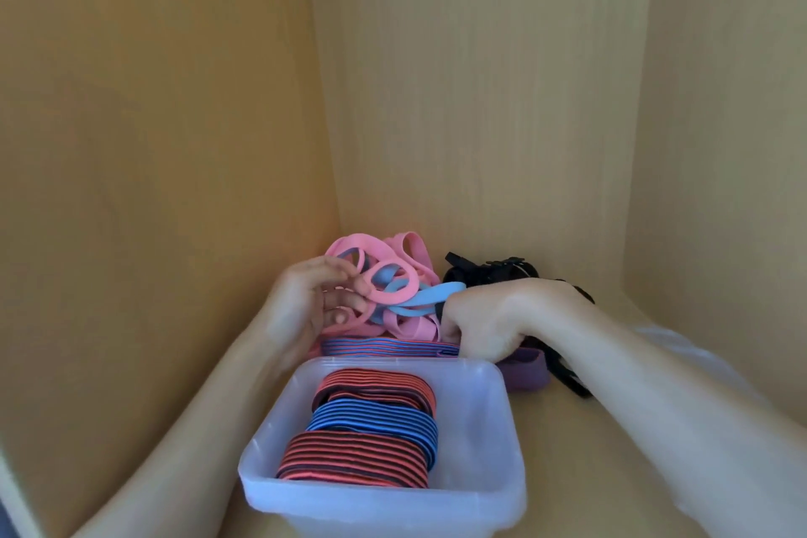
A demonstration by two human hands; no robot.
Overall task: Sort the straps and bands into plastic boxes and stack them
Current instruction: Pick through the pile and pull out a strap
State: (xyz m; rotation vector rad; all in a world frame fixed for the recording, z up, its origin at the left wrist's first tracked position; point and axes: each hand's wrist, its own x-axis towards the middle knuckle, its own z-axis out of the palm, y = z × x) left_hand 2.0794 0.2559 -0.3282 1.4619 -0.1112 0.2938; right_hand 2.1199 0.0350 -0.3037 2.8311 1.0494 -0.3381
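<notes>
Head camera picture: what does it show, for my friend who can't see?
The left hand pinches pink rubber bands from a pile in a wooden cupboard, while the right hand curls beside a light blue band. In front, a clear plastic box holds three striped fabric bands.

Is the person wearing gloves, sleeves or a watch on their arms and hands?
No gloves: the left hand and the right hand are bare, and no watch or bracelet shows at either wrist. Both forearms are uncovered. A pale blurred patch beside the right forearm might be a sleeve, but that is unclear.
</notes>
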